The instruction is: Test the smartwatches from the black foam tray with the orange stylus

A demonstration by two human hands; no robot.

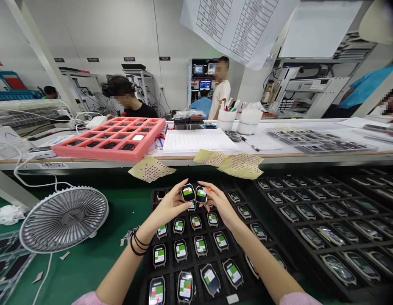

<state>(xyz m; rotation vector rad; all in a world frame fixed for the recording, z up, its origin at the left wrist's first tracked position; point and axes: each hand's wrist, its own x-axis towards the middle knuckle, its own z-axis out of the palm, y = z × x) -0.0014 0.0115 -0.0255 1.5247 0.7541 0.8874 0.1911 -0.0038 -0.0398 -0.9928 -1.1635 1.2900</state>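
Note:
My left hand (179, 200) grips a smartwatch body (188, 192) whose lit screen shows green, white and a red patch. Right beside it, a second smartwatch body (201, 194) with a green and white screen is held in my right hand (217, 199). Both are raised over the far part of a black foam tray (167, 267), screens facing me. In the tray's compartments lie several more watch bodies (181, 250), most with lit green and white screens, some with red patches. My forearms cover part of the tray.
A grey fan (64, 219) stands on the green mat at left. More black trays of watches (338, 269) lie at right. On the shelf ahead are a pink foam tray (135, 152), paper sheets (199, 140), a pen (249, 143) and white cups (226, 119). Co-workers are beyond.

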